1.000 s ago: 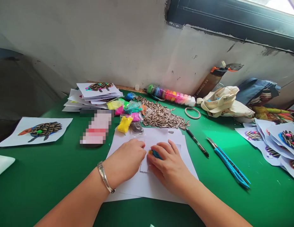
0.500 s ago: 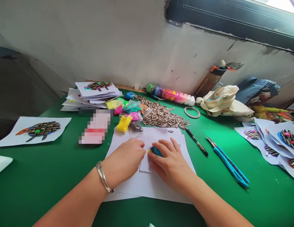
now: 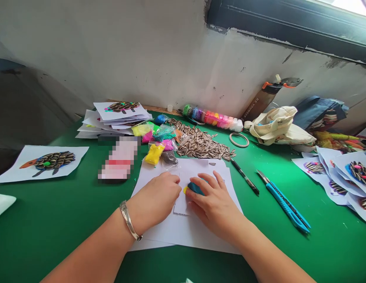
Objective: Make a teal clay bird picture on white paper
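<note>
My right hand (image 3: 214,202) lies over a lump of teal clay (image 3: 195,187) with a bit of yellow at its left edge, fingers curled down onto it. The clay sits on a small white card (image 3: 197,171) on top of a stack of white paper (image 3: 183,230). My left hand (image 3: 157,198), with a silver bracelet on its wrist, is closed and presses on the card's left edge, right beside the clay.
Behind the paper lie a heap of striped sunflower seeds (image 3: 200,144), small bags of coloured clay (image 3: 155,154) and a row of clay tubs (image 3: 214,118). A black pen (image 3: 244,177) and a blue utility knife (image 3: 284,202) lie to the right. Finished seed pictures (image 3: 50,160) rest left and right.
My right hand has slid slightly up and away over the card, uncovering more of the teal clay. My left hand has barely moved.
</note>
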`<state>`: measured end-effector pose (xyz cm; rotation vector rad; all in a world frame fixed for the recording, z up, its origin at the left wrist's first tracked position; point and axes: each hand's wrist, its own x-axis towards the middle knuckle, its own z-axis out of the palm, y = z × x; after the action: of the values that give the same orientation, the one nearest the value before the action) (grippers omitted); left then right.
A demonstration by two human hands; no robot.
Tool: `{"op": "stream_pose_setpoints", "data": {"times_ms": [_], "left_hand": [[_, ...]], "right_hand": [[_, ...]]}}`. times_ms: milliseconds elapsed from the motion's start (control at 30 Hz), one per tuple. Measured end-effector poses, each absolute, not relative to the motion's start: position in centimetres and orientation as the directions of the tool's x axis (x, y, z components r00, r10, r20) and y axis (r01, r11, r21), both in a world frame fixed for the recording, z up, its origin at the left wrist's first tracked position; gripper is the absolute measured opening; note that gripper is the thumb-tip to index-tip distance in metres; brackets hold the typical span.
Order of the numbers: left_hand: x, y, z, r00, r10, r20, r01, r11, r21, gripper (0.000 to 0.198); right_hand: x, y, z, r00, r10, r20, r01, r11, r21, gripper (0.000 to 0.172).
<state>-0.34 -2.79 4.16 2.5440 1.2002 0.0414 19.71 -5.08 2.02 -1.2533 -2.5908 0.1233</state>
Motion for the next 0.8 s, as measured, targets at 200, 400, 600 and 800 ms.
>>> {"op": "stream_pose_setpoints", "data": {"times_ms": [200,400,600,800], "left_hand": [[-0.3,-2.6,4.3,0.642,0.756,-0.131,0.749,-0.580,0.319,0.027],[-0.3,-2.9,4.3,0.635,0.761,-0.131,0.753,-0.572,0.325,0.023],[0.3,-3.0,4.3,0.655,0.746,-0.118,0.749,-0.622,0.226,0.024],[0.8,-3.1,4.3,0.650,0.747,-0.138,0.759,-0.630,0.163,0.029]], "right_hand": [[20.2,-5.2,2.2,-0.590,0.787,0.179,0.743,0.617,-0.262,0.021],[21.2,-4.3,1.6,-0.527,0.814,0.244,0.747,0.580,-0.324,0.025],[21.2,-4.0,1.2,-0.527,0.835,0.161,0.771,0.549,-0.324,0.023],[21.1,-4.0,1.3,-0.526,0.846,0.092,0.786,0.524,-0.329,0.025]]}}
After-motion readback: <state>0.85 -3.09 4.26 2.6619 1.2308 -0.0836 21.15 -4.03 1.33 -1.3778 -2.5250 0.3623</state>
